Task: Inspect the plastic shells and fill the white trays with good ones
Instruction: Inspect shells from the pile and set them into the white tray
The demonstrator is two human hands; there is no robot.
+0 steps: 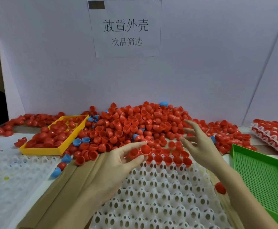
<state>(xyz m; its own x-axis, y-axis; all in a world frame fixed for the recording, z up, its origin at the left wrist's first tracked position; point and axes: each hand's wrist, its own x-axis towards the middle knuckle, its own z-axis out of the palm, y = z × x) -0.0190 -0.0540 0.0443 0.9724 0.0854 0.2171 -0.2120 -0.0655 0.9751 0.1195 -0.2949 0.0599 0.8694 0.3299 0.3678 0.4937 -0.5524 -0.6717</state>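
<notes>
A: Holding two red shells (140, 152), is that your left hand (120, 164)?
B: Yes, your fingers and thumb curl round them, open sides facing you, above the far edge of the white tray (159, 192) in front of you.

A: And your right hand (199, 144)?
B: It hangs over the near edge of the big red pile (135, 124) with the fingers spread and loose, gripping nothing.

A: Where do the good ones sit?
B: One row of red shells (173, 160) fills the tray's far pockets; the nearer pockets show only their holes.

A: What lies around you on the desk (88, 176)?
B: A yellow tray (57, 136) of red shells on your left, a green perforated tray (264, 176) on your right, filled white trays stacked (274, 134) at the far right, and another white tray (14, 184) at your near left. A few blue shells (78, 141) lie mixed into the pile, and a paper sign (125, 28) hangs on the back wall
</notes>
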